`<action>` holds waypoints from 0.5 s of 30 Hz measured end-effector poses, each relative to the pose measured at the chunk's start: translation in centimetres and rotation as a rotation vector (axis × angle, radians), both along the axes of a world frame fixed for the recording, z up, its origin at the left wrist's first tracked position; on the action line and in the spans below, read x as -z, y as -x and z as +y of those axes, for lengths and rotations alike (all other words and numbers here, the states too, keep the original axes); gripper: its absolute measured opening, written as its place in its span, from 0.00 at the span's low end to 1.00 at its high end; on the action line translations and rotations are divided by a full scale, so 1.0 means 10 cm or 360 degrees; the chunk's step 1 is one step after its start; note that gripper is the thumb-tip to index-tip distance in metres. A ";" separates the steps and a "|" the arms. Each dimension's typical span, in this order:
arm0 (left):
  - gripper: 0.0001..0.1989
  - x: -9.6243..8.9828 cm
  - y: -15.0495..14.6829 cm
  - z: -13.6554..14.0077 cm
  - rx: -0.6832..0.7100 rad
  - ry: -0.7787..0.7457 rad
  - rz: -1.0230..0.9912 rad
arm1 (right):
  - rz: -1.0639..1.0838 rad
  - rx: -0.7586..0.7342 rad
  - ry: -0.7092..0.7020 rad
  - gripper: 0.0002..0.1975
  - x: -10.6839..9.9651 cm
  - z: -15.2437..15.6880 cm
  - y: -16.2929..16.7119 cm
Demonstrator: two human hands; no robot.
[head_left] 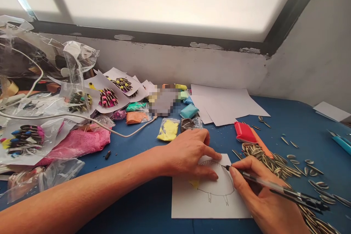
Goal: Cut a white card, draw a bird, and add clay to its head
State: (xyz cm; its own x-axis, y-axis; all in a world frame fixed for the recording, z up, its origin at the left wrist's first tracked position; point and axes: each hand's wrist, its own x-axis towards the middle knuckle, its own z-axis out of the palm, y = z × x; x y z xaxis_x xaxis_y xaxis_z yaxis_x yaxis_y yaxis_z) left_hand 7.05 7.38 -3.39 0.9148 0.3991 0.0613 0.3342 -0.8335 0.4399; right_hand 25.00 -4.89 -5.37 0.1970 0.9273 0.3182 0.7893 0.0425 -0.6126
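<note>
A white sheet of paper (pixel 186 204) lies on the blue table, bearing a line drawing of a rounded animal body with two short legs. Small zigzag marks run along the top of its outline, and a yellow patch (pixel 195 183) shows at its left end. My left hand (pixel 189 153) rests on the paper, thumb and fingers apart, covering part of the drawing. In my right hand (pixel 263 193) is a black pen with a clear barrel (pixel 285 190). Its tip meets the upper right of the outline.
Sunflower seeds (pixel 276 164) are heaped and scattered at right, beside a red clay packet (pixel 245 132). Coloured clay packets (pixel 137 117) and blank paper sheets (pixel 227 102) lie behind. Seed-covered clay animals (pixel 108 97), plastic bags (pixel 79 58) and a white cable (pixel 90 120) fill the left.
</note>
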 end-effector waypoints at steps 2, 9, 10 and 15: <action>0.22 0.01 0.00 0.00 0.0003 0.0008 -0.0021 | -0.0028 -0.0013 -0.0021 0.12 0.03 0.01 -0.03; 0.22 0.02 0.00 0.01 -0.0002 0.0024 -0.0023 | -0.0013 -0.0007 -0.0031 0.11 0.01 0.00 0.00; 0.22 0.02 0.00 0.01 -0.0005 0.0020 -0.0028 | 0.0003 0.0015 -0.0018 0.11 -0.01 0.00 0.02; 0.22 0.02 0.00 0.01 -0.0009 0.0011 -0.0042 | 0.0098 0.0105 0.0057 0.11 -0.08 -0.02 0.07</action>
State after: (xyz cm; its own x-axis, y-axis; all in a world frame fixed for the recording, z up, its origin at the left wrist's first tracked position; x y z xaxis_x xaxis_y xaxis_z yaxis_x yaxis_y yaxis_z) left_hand 7.04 7.47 -3.63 0.9107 0.4047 0.0822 0.3271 -0.8285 0.4545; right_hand 24.28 -5.05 -4.59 0.2760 0.9223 0.2705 0.7503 -0.0309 -0.6604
